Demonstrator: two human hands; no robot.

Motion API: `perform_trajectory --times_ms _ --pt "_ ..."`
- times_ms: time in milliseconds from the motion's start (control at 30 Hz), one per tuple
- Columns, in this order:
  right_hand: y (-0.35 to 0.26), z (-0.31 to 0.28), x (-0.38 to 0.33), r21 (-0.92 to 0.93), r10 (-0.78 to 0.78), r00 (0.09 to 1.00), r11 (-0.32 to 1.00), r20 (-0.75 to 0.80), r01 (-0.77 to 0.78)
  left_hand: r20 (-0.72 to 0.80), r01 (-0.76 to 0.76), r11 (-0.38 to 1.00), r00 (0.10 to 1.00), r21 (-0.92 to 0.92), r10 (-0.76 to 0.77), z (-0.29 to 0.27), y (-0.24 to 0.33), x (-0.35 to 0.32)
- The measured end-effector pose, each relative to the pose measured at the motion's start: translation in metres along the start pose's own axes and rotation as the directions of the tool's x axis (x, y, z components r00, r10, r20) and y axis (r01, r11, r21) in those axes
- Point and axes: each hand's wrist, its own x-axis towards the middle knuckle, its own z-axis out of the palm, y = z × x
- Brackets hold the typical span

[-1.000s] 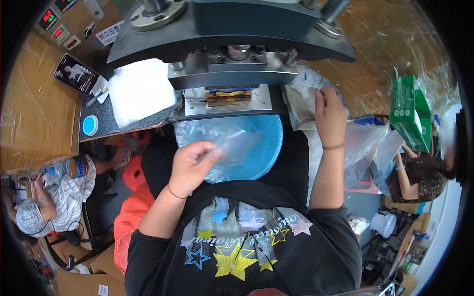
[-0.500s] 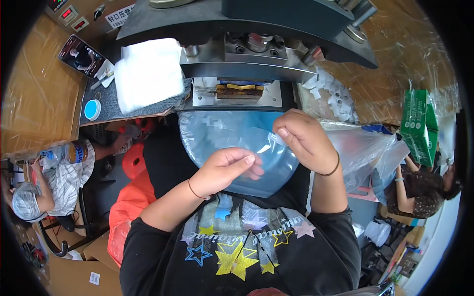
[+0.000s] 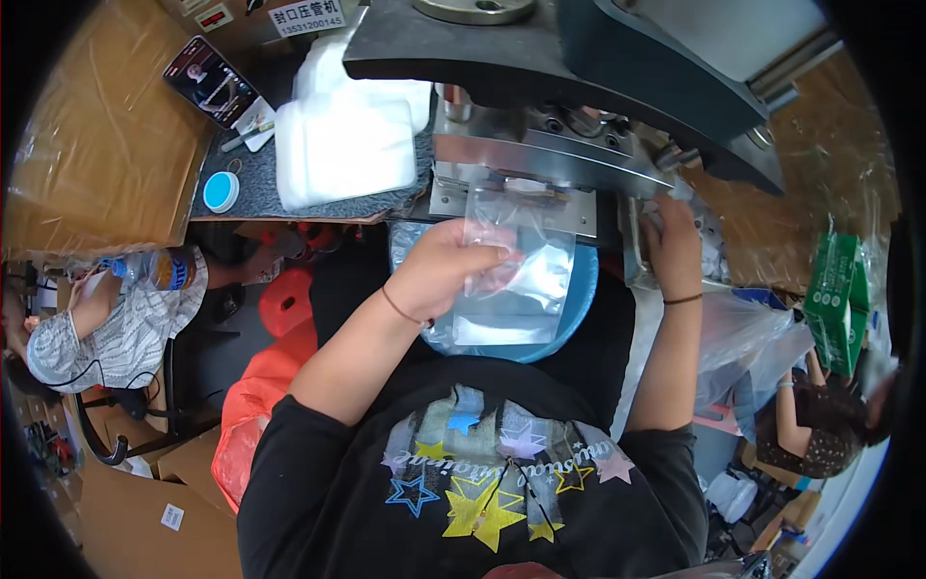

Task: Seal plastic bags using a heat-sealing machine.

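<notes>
one clear bag (image 3: 540, 289) is up at the press (image 3: 545, 154), pinched in the fingers of the left hand (image 3: 449, 265). right hand (image 3: 679, 241), half curled near white pieces (image 3: 712, 236): hold unclear. whether the bag is finished doesn't show.

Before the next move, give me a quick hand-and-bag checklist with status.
1. Left hand gripping clear bag: ok.
2. Bag's upper end touching lower plate: cannot tell; they overlap in view.
3. Right hand well away from metal bar: not ok; fingertips appear near its right end.
4. Right hand holding something: cannot tell; fingertips unclear.
5. Blue basin below bag: ok.
</notes>
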Motion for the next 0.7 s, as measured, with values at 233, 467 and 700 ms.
perform_trajectory --times_ms 233,467,700 --pt "0.007 0.014 -0.01 0.126 0.083 0.973 0.99 -0.214 -0.056 -0.164 -0.423 0.738 0.801 0.525 0.575 -0.022 -0.005 0.005" --pt "-0.025 -0.02 -0.025 0.078 0.068 0.963 0.996 -0.262 -0.049 0.42 0.251 -0.653 0.594 0.714 0.687 -0.08 0.038 -0.04" --pt "-0.111 -0.014 -0.024 0.474 -0.393 0.919 0.815 0.031 0.332 -0.073 -0.389 0.566 0.776 0.727 0.627 -0.045 0.011 -0.062"
